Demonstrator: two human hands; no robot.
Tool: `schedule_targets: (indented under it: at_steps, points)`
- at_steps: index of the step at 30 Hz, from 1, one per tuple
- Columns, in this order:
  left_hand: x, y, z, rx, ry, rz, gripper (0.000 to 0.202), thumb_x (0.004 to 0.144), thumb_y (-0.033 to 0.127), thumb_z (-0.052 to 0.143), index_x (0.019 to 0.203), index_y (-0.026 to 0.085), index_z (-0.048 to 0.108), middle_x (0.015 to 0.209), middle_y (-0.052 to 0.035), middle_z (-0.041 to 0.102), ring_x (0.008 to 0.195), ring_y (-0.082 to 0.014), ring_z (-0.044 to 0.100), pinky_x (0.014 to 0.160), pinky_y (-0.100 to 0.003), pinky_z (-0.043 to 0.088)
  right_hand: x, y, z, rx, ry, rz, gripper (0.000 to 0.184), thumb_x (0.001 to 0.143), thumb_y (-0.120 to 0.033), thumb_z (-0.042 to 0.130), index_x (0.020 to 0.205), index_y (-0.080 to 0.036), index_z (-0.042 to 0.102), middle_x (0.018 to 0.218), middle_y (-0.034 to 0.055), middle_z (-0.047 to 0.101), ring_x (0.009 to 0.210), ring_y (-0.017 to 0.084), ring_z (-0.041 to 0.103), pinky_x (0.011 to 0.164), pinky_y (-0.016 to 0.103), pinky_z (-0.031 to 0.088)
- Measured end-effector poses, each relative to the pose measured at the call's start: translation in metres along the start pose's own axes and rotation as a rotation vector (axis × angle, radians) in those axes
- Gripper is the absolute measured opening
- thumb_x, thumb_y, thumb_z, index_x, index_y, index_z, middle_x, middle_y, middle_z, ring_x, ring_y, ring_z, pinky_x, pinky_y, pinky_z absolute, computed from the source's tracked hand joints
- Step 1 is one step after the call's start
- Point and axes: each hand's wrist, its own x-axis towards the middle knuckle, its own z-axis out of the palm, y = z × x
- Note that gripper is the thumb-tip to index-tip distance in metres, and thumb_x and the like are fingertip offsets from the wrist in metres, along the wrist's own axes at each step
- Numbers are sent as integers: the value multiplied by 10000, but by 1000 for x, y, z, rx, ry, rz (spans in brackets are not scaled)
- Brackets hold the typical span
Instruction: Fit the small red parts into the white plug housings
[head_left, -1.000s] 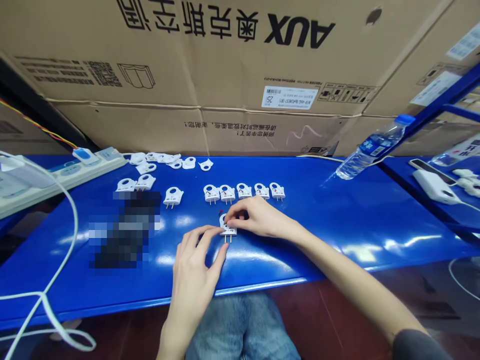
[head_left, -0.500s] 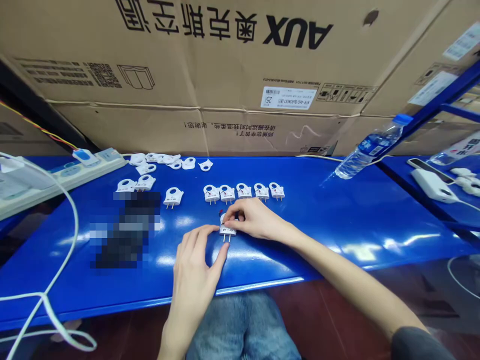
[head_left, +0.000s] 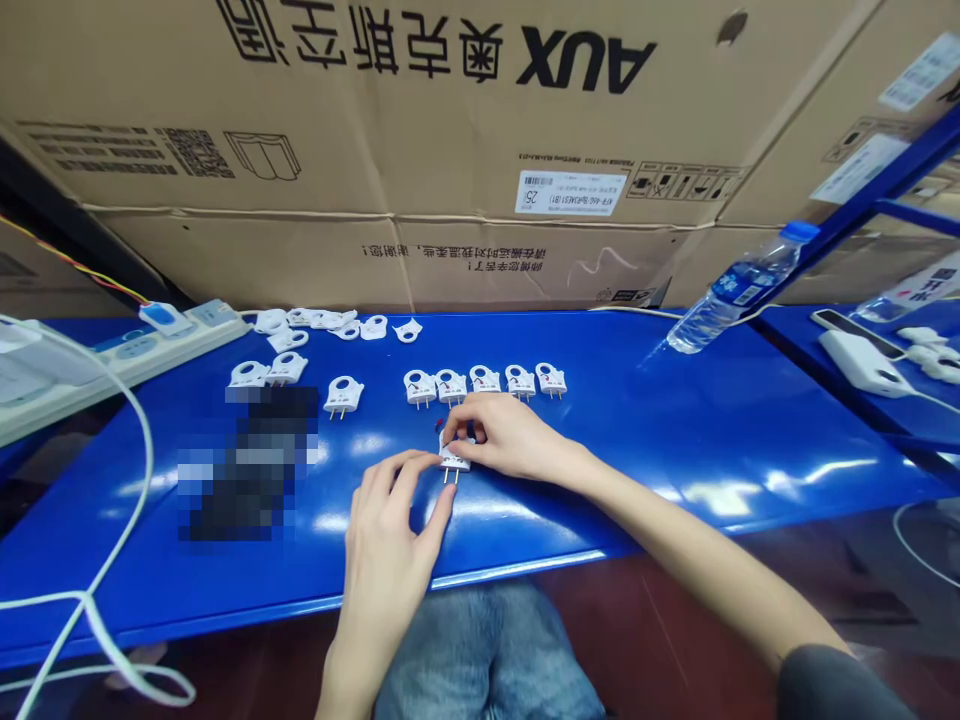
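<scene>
Closely, right fingers [head_left: 460, 415] bunch over a white plug [head_left: 457, 465], grip unclear; left fingers [head_left: 414, 473], parted, touch its side.

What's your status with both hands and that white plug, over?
Left grip open, beside white plug. Right grip over plug's upper part, hiding some. Plug on blue table; no other object over it.

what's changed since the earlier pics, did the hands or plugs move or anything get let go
Very little: the right hand has edged slightly left over the white plug, and the whole view has shifted a touch. No new grasp or release shows. The left hand stays at the plug's near left edge; the row of five plugs and the bottle stay put.
</scene>
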Motion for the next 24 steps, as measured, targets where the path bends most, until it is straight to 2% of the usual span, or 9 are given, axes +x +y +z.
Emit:
schedule_targets:
  at_steps: [9,12,14,21,24]
  points:
    - [0,-1,0,-4,9,23,210,1002,390,584,1166,294,674,1202,-52,698,1135,-289,646,1044,-475,472,-2,-1,0,-87,15,-22,74,936,-184,691,863,-185,687,873,10,683,812,144,597,718,254,401]
    - [0,-1,0,-4,18,13,214,1001,395,578,1159,299,685,1206,-49,702,1139,-292,652,1041,-470,477,-2,0,0,-87,18,-32,29,936,-176,690,942,-201,703,898,6,677,832,147,602,730,252,413]
    - [0,-1,0,-1,19,8,215,999,401,580,1154,298,688,1208,-49,702,1141,-293,653,1042,-472,478,-2,0,0,-82,12,-38,69,945,-176,683,991,-214,717,917,7,672,840,148,604,730,248,417]
    - [0,0,-1,21,9,42,258,1003,394,589,1229,317,686,1252,-54,682,1157,-288,647,1055,-482,487,-3,-1,-2,-79,-14,-41,74,962,-191,672,972,-198,746,965,28,695,855,154,614,731,253,410]
    - [1,0,0,7,15,79,233,1011,372,580,1198,323,711,1241,-56,670,1151,-280,641,1047,-480,493,-2,-1,-3,-66,36,-26,79,977,-198,666,1006,-196,739,940,24,708,838,154,623,735,260,423]
